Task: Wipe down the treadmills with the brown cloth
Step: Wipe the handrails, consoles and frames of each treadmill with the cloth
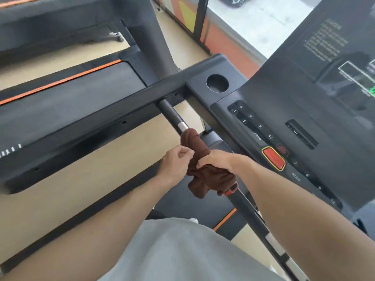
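The brown cloth (205, 171) is wrapped around the black handlebar (172, 116) that runs across the front of the treadmill console (269, 110). My right hand (218, 160) lies over the cloth with its fingers curled around it and the bar. Just to the left, my left hand (177, 161) pinches the cloth's edge with fingers curled. The part of the bar under the cloth is hidden.
The console has a round cup holder (217, 83), button rows and a red stop button (273, 158). The side arm (85, 126) of the frame runs left. A neighbouring treadmill belt (67, 98) with an orange stripe lies beyond. A window (263, 21) is at the top right.
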### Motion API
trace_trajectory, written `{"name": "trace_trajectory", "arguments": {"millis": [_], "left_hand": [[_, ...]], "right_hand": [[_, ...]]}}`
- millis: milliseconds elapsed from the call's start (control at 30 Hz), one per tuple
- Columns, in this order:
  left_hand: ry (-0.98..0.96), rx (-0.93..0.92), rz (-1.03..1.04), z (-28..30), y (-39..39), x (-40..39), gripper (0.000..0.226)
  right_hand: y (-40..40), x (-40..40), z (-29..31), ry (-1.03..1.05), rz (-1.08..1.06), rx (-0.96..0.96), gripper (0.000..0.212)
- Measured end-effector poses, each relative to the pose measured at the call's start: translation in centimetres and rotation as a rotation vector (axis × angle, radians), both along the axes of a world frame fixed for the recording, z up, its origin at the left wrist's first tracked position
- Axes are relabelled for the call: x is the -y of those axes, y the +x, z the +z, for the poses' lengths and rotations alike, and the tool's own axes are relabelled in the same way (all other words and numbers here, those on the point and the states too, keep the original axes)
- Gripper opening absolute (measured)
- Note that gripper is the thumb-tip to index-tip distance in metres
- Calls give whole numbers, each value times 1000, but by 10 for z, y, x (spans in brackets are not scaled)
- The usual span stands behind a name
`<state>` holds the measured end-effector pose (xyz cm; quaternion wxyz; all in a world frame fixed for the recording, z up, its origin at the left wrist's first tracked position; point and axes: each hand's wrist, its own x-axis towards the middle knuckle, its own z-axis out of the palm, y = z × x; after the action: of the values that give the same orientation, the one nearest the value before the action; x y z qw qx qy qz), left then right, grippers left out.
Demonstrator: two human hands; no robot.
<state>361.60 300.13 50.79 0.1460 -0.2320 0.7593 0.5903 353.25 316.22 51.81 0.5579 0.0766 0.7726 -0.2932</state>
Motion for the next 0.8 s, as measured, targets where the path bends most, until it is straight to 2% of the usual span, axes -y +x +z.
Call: {"name": "trace_trajectory", "arguments": {"millis": [67, 133, 233, 367, 433, 500, 533, 667, 800], "left_hand": [[27, 7, 40, -5, 9, -14, 23], [34, 14, 63, -10, 15, -27, 23], [23, 18, 62, -17, 24, -42, 11], [15, 28, 109, -25, 27, -51, 14], [19, 48, 106, -26, 25, -52, 16], [26, 71, 119, -30, 22, -47, 19], [38, 81, 139, -32, 20, -44, 21], [49, 90, 228, -33, 9, -24, 24], [5, 70, 301, -27, -3, 6, 29]], "right_hand": [[8, -11, 6, -49, 34, 92, 25], [13, -19, 6, -55, 77, -20, 16], [17, -27, 4, 50, 175, -189, 24], [22, -20, 2, 161, 274, -311, 21], [33, -12, -5, 313, 346, -502, 30], [43, -1, -15, 510, 465, -725, 49], [45, 5, -21, 537, 491, -801, 54], [29, 32, -30, 440, 468, -1008, 45], [-9, 79, -35, 324, 403, -1092, 43]]}}
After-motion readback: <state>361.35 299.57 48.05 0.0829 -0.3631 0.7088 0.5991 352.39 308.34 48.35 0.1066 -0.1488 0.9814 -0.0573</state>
